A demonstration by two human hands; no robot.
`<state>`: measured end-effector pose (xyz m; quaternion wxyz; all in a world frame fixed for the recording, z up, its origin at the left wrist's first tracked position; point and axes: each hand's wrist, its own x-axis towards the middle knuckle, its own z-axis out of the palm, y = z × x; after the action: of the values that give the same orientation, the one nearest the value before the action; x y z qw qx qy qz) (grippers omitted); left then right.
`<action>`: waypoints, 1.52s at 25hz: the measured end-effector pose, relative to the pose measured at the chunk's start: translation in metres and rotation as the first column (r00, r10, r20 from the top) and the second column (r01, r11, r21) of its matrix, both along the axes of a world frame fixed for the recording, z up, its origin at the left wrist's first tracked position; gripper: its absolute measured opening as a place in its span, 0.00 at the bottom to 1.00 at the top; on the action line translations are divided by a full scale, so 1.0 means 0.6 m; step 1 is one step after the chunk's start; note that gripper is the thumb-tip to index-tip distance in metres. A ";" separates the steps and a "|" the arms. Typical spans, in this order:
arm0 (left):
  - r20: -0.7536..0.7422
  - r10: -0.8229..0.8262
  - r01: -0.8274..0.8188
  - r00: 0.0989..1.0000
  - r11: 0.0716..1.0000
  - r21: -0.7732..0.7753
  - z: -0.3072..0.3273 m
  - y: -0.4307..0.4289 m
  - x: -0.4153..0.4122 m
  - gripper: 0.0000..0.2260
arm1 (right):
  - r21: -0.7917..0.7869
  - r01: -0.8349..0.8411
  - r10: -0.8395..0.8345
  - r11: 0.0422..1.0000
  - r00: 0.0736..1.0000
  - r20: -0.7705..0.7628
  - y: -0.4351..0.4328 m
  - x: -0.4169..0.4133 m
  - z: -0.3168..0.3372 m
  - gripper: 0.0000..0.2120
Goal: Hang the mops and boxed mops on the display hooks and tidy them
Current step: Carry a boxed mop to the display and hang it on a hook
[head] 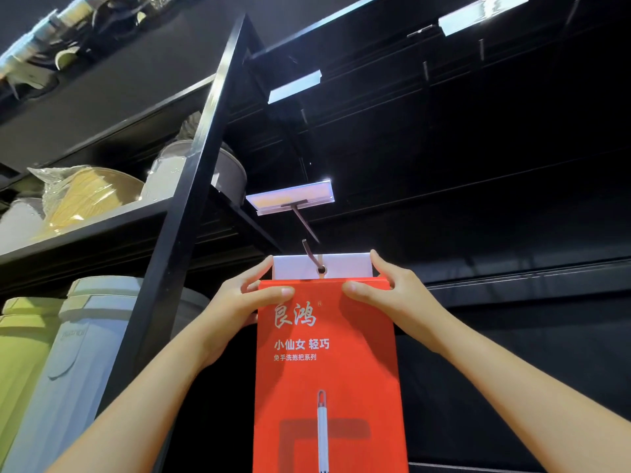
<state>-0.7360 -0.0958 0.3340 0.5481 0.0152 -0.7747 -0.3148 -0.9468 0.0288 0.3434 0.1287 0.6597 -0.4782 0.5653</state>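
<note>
I see the red boxed mop [327,370] held upright against the dark display wall [512,233], its white hang tab [345,266] threaded on the metal hook [309,254]. My left hand [246,302] and right hand [392,295] each pinch a top corner. A price tag holder [290,196] sits above; bins [78,353] stand left.

Both hands are gripping the top corners of a red boxed mop [327,370]: left hand [239,302] at nine o'clock, right hand [392,295] at three. Its white hang tab [348,266] is sitting on the display hook [309,252] at twelve o'clock
</note>
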 end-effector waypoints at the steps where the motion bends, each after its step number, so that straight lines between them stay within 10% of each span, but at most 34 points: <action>1: -0.008 0.009 -0.009 1.000 1.000 -0.004 -0.002 0.003 -0.004 0.43 | -0.014 0.013 -0.013 1.000 1.000 -0.007 -0.004 -0.004 -0.002 0.48; 18: -0.389 0.026 0.004 0.921 0.997 0.076 -0.068 -0.043 -0.161 0.33 | -0.173 0.054 -0.008 0.984 0.967 0.256 -0.097 -0.082 -0.062 0.46; 38: -0.340 0.048 -0.047 0.939 0.999 0.009 -0.163 -0.142 -0.264 0.27 | -0.161 0.148 -0.114 0.976 0.972 0.204 -0.172 -0.139 -0.168 0.41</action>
<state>-0.8944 -0.1808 0.2360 0.6812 -0.0206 -0.6677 -0.2996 -1.0303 -0.0747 0.2427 0.1764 0.5545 -0.4795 0.6569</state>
